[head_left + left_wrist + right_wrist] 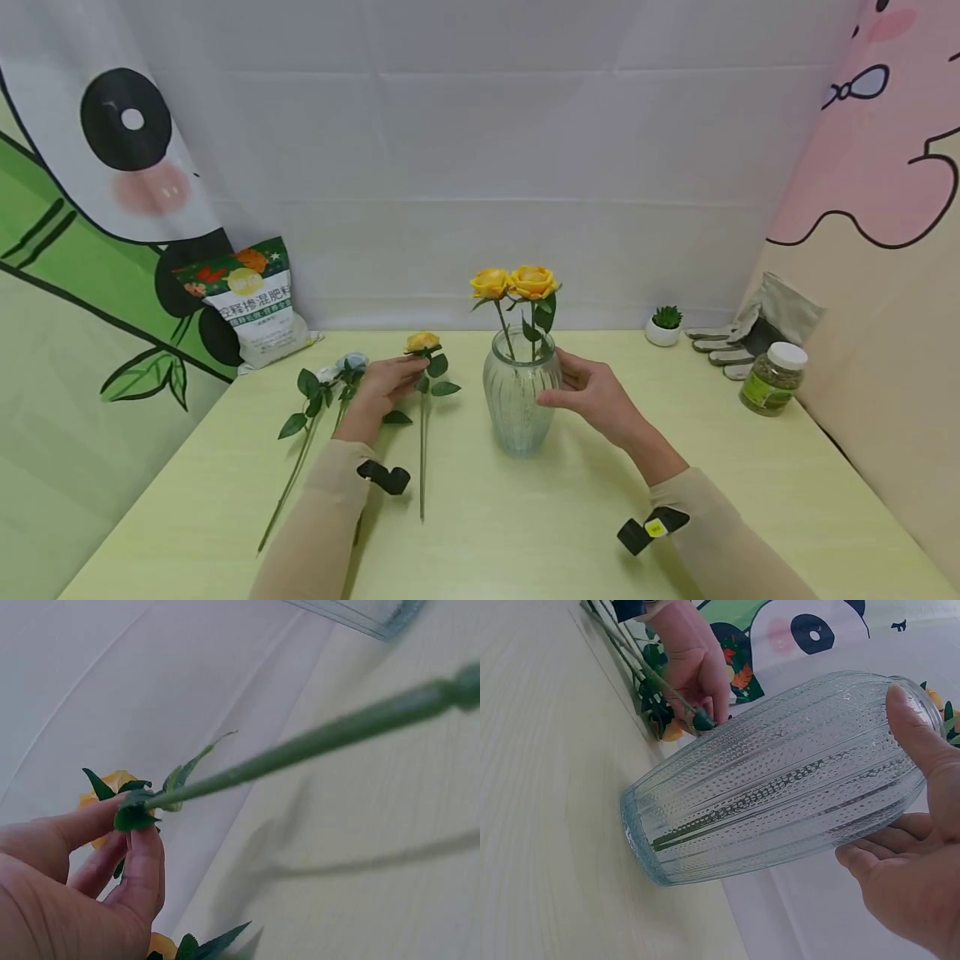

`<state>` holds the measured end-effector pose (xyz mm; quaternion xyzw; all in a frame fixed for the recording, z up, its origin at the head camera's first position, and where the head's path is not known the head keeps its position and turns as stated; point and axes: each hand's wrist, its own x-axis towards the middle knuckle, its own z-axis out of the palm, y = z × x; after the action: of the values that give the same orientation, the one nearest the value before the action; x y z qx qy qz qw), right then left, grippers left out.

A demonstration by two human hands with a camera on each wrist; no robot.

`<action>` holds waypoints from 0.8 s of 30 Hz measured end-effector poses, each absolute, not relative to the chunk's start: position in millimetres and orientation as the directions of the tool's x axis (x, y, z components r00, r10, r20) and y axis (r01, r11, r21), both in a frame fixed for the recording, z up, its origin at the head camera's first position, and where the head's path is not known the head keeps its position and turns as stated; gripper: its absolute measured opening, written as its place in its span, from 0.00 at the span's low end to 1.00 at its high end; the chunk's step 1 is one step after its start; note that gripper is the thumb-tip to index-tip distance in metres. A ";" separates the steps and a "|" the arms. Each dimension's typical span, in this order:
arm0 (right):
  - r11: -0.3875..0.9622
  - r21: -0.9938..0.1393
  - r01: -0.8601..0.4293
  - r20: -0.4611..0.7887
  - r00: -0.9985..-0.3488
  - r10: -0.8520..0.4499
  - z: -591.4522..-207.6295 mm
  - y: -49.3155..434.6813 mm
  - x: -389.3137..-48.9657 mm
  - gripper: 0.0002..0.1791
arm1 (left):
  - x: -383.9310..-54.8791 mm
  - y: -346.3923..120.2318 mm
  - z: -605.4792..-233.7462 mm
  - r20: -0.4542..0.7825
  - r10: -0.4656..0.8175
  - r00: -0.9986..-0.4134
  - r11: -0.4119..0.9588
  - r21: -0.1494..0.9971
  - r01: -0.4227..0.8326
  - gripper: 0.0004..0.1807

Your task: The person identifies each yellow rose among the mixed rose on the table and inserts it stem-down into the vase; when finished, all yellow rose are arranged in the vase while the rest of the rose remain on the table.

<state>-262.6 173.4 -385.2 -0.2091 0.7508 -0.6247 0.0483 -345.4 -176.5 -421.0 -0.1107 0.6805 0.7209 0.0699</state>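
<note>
My left hand (386, 383) pinches a yellow artificial rose (423, 341) just under its bloom, between thumb and fingers in the left wrist view. Its green stem (315, 746) slants away from the fingertips there. On the right, my right hand (600, 396) holds the ribbed clear glass vase (521, 408) from the side, thumb in front and fingers behind. The vase stands upright on the table, with two yellow roses (533, 282) above its rim and their stems inside. Beside my left hand lie a pale blue rose (352, 361) and a white rose (326, 374).
A bag of fertilizer (258, 308) leans at the back left of the table (525, 533). Toward the back right are a small potted succulent (664, 327), grey work gloves (738, 346) and a white-lidded jar (772, 382). A white curtain (480, 167) hangs behind.
</note>
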 end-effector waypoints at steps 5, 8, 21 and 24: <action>0.125 -0.960 -0.251 0.189 -0.908 -0.374 -385.1 173.7 -261.8 0.49 | -347.8 -179.9 -421.1 -0.296 0.076 -0.952 -0.200 0.931 -0.306 0.25; 0.128 -0.959 -0.253 0.190 -0.908 -0.374 -385.2 173.7 -261.6 0.49 | -350.4 -180.9 -421.8 -0.284 0.119 -0.951 -0.265 0.914 -0.306 0.14; 0.146 -0.956 -0.253 0.185 -0.911 -0.369 -385.0 173.4 -263.0 0.49 | -343.2 -186.4 -407.0 -0.083 0.438 -0.895 -0.577 0.737 -0.351 0.20; 0.139 -0.957 -0.253 0.186 -0.909 -0.372 -385.7 173.7 -263.3 0.49 | -341.7 -185.9 -403.8 -0.011 0.491 -0.871 -0.623 0.695 -0.359 0.20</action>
<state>-263.3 173.7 -385.7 -0.2075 0.7531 -0.6224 0.0480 -341.7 -185.9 -403.8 0.0903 0.3639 0.8962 0.2372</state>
